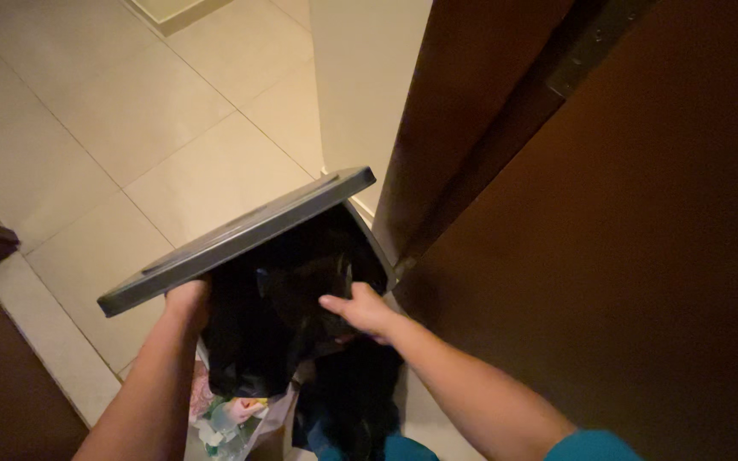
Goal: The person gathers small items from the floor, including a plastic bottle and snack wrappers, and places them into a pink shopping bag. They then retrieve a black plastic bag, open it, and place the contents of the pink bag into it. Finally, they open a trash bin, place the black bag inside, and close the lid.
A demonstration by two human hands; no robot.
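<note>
Propping the grey bin lid [241,235], left hand [188,300]; right hand [360,309] loose-fingered on black liner [288,316] beneath.

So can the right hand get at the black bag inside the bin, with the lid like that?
Probably yes. The left hand holds the grey lid tilted up, so the bin mouth is open, and the right hand is already on the black bag. Nothing shows in between.
</note>
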